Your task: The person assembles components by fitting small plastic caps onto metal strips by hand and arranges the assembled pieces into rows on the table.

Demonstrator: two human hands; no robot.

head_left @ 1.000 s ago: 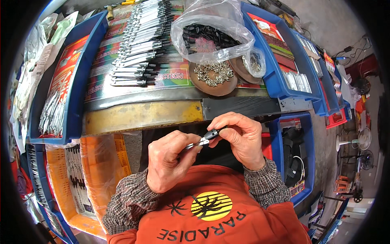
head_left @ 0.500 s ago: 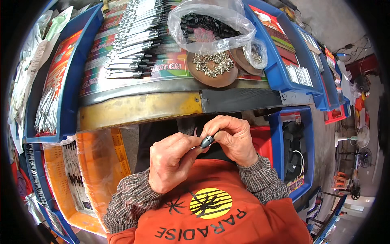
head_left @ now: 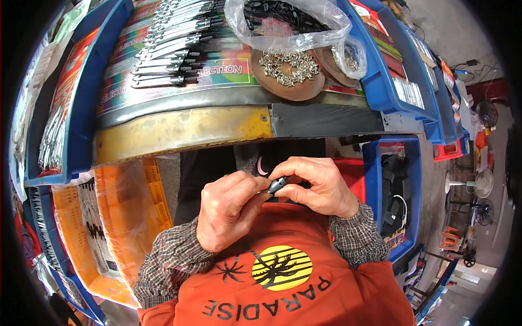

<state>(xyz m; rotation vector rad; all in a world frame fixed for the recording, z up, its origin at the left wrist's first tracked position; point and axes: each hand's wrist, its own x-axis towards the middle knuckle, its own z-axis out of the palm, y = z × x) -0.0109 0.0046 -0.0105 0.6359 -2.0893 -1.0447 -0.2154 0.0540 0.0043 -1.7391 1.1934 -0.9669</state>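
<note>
In front of the long workbench (head_left: 185, 127) edged in yellow and black, the left hand (head_left: 231, 204) and right hand (head_left: 322, 187) met, fingertips of both pinched on a small, glossy, dark oval piece (head_left: 278, 185). The step in hand looked like close 2-handed adjustment; the next move seemed to call for a steady pinch.

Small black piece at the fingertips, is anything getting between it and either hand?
Nothing visible is: the left hand and right hand both have fingers on the black piece.
</note>
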